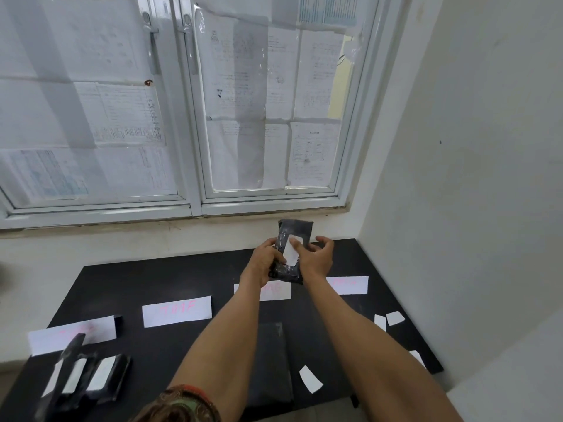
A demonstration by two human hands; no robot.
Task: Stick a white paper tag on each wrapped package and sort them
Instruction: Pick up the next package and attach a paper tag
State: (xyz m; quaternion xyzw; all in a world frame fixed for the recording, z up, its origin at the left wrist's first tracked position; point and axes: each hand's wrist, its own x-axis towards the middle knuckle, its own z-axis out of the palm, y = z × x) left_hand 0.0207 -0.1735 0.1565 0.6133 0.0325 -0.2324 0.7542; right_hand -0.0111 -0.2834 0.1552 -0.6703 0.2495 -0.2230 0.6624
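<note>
I hold a dark wrapped package [295, 231] upright above the far side of the black table [170, 278]. My left hand [264, 259] grips its lower left edge. My right hand [316, 257] steadies its right side, thumb pressing on a white paper tag [291, 254] stuck to its front. Three tagged dark packages [88, 379] lie at the near left. Another dark package [269, 360] lies flat between my forearms.
Several white sorting labels with pink writing lie in a row: far left [73, 336], left of centre [176, 310], centre [275, 292], right [348, 284]. Loose white tags [310, 379] [395, 318] lie near the table's right and front edges. A papered window is ahead, a wall on the right.
</note>
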